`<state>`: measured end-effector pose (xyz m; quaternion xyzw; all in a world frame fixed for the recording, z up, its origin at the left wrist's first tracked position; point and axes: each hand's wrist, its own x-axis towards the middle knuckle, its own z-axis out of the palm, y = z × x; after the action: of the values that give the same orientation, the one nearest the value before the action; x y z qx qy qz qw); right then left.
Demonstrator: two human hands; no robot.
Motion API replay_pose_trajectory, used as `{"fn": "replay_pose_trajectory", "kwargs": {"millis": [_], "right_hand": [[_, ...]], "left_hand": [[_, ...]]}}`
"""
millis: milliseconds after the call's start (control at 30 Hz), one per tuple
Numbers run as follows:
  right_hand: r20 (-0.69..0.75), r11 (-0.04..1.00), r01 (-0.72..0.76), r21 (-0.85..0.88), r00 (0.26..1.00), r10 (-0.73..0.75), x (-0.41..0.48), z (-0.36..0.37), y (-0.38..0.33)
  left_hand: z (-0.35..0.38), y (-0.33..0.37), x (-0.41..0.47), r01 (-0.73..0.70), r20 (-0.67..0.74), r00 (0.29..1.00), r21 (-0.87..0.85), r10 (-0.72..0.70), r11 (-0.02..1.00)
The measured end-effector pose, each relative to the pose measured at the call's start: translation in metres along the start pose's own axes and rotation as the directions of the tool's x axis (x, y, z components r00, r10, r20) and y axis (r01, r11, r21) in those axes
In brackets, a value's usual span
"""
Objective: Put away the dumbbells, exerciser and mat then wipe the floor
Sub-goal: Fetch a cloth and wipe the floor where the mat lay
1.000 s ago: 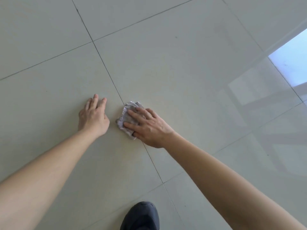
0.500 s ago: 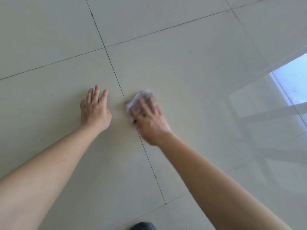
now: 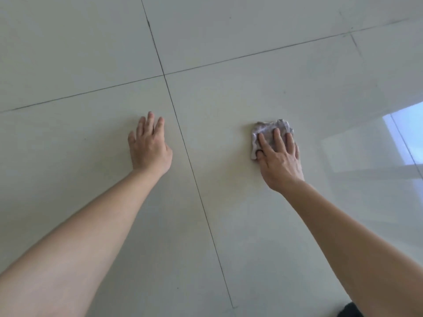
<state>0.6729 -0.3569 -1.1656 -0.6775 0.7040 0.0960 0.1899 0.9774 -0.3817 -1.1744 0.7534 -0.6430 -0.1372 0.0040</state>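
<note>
A small crumpled grey cloth [image 3: 267,129] lies on the pale tiled floor [image 3: 229,202], right of the long dark grout line. My right hand [image 3: 280,156] presses flat on the cloth with straight, spread fingers; the cloth shows past the fingertips and at the thumb side. My left hand [image 3: 148,145] rests flat on the floor left of that grout line, fingers straight, holding nothing. No dumbbells, exerciser or mat are in view.
Dark grout lines cross at a joint [image 3: 164,74] beyond my left hand. A bright window reflection [image 3: 402,138] gleams on the floor at the right. A dark shoe tip [image 3: 350,311] shows at the bottom right edge.
My right hand has slid the cloth to the right, away from the grout line and my left hand. The left hand stays planted. The view has shifted.
</note>
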Motion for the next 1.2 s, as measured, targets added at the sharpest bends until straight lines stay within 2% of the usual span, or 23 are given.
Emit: {"fn": "replay_pose_trajectory", "kwargs": {"millis": [67, 133, 200, 267, 300, 333, 400, 433, 467, 500, 533, 600, 700, 767, 833, 900, 933, 1000, 1067, 1100, 1133, 1167, 1200], "right_hand": [[-0.057, 0.965, 0.256, -0.054, 0.964, -0.259, 0.015, 0.015, -0.049], [-0.052, 0.842, 0.524, -0.129, 0.844, -0.533, 0.024, 0.030, -0.097], [-0.035, 0.726, 0.671, -0.151, 0.731, -0.682, 0.038, 0.033, -0.111], [0.015, 0.685, 0.710, -0.164, 0.696, -0.718, 0.060, 0.020, -0.087], [-0.005, 0.717, 0.678, -0.161, 0.726, -0.688, 0.074, 0.011, -0.065], [-0.063, 0.792, 0.595, -0.140, 0.793, -0.607, 0.089, 0.001, -0.039], [-0.192, 0.963, 0.267, -0.040, 0.944, -0.269, 0.118, -0.018, 0.020], [-0.213, 0.996, 0.085, 0.038, 0.974, -0.075, 0.126, -0.026, 0.042], [-0.210, 0.992, -0.064, 0.105, 0.974, 0.085, 0.133, -0.031, 0.054], [-0.204, 0.978, -0.155, 0.136, 0.962, 0.181, 0.140, -0.033, 0.055], [-0.205, 0.973, -0.180, 0.145, 0.957, 0.208, 0.146, -0.031, 0.043], [-0.242, 0.987, -0.085, 0.134, 0.963, 0.116, 0.152, -0.025, -0.002], [-0.216, 0.969, 0.243, 0.036, 0.949, -0.230, 0.152, -0.009, -0.095], [-0.131, 0.897, 0.435, -0.075, 0.888, -0.442, 0.146, -0.002, -0.150], [-0.080, 0.816, 0.558, -0.154, 0.816, -0.573, 0.151, -0.004, -0.177], [-0.020, 0.733, 0.657, -0.178, 0.742, -0.670, 0.176, -0.016, -0.167], [-0.014, 0.724, 0.668, -0.174, 0.733, -0.680, 0.190, -0.024, -0.150], [-0.123, 0.826, 0.547, -0.136, 0.818, -0.562, 0.220, -0.041, -0.096], [-0.213, 0.970, 0.245, -0.010, 0.947, -0.241, 0.236, -0.057, -0.025], [-0.199, 0.996, 0.063, 0.063, 0.979, -0.050, 0.235, -0.062, 0.007], [-0.165, 0.989, -0.085, 0.118, 0.981, 0.104, 0.229, -0.065, 0.032], [-0.138, 0.975, -0.172, 0.137, 0.972, 0.191, 0.218, -0.065, 0.046], [-0.143, 0.971, -0.196, 0.140, 0.966, 0.216, 0.209, -0.060, 0.050]], "left_hand": [[-0.003, -0.004, 0.019, 0.002, -0.056, 0.998, 0.010, -0.002, 1.000], [-0.010, -0.010, 0.036, 0.042, -0.113, 0.993, 0.012, -0.040, 0.999], [-0.016, -0.014, 0.048, 0.071, -0.122, 0.990, 0.021, -0.068, 0.997], [-0.019, -0.014, 0.052, 0.072, -0.079, 0.995, 0.056, -0.067, 0.996], [-0.019, -0.013, 0.052, 0.074, -0.043, 0.997, 0.072, -0.071, 0.995], [-0.017, -0.011, 0.052, 0.074, -0.004, 0.997, 0.085, -0.074, 0.994], [-0.007, -0.006, 0.052, 0.056, 0.044, 0.997, 0.116, -0.061, 0.992], [-0.001, -0.005, 0.052, 0.048, 0.040, 0.998, 0.130, -0.053, 0.990], [0.005, -0.005, 0.052, 0.044, 0.022, 0.999, 0.141, -0.048, 0.989], [0.009, -0.005, 0.053, 0.045, 0.003, 0.999, 0.151, -0.046, 0.988], [0.012, -0.007, 0.052, 0.049, -0.007, 0.999, 0.162, -0.049, 0.986], [0.011, -0.008, 0.051, 0.043, -0.001, 0.999, 0.170, -0.044, 0.985], [0.002, -0.007, 0.055, 0.055, 0.036, 0.997, 0.146, -0.061, 0.988], [0.001, -0.005, 0.056, 0.058, 0.043, 0.997, 0.138, -0.065, 0.989], [0.004, -0.003, 0.054, 0.054, 0.027, 0.998, 0.159, -0.059, 0.986], [0.008, -0.003, 0.053, 0.064, 0.018, 0.998, 0.182, -0.068, 0.981], [0.008, -0.003, 0.052, 0.063, 0.022, 0.997, 0.188, -0.069, 0.980], [0.007, -0.005, 0.054, 0.064, 0.045, 0.996, 0.179, -0.073, 0.982], [0.002, -0.005, 0.056, 0.074, 0.078, 0.993, 0.169, -0.088, 0.983], [-0.001, -0.004, 0.058, 0.076, 0.091, 0.991, 0.174, -0.093, 0.982], [-0.003, -0.002, 0.059, 0.077, 0.106, 0.990, 0.185, -0.097, 0.980], [-0.004, 0.000, 0.061, 0.079, 0.119, 0.987, 0.197, -0.104, 0.977], [-0.006, 0.002, 0.063, 0.086, 0.129, 0.985, 0.206, -0.114, 0.975]]}}
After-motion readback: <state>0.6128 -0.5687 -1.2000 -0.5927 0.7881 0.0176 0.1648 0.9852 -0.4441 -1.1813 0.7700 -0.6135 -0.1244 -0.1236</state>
